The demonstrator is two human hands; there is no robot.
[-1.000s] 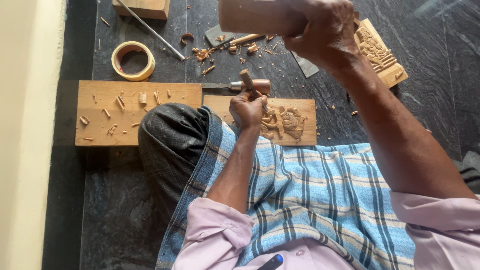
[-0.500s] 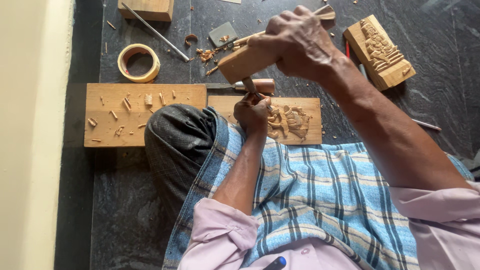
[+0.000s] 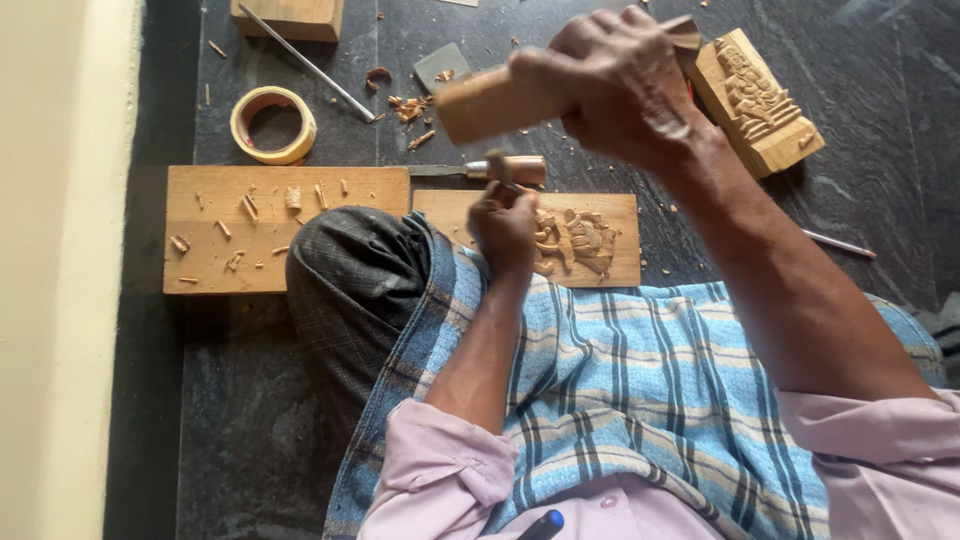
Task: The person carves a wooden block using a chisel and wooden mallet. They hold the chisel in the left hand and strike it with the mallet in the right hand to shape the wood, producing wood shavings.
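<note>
Right hand [image 3: 620,80] raised, fist closed; left hand [image 3: 505,225] clenched (knuckles up).

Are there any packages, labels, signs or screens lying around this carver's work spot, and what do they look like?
None: no package, label, sign or screen is in view.
Closest thing: a roll of tape, a cream-yellow ring lying flat on the dark stone floor above the plain wooden board.
Everything else is bare wood, tools and wood chips.
</note>
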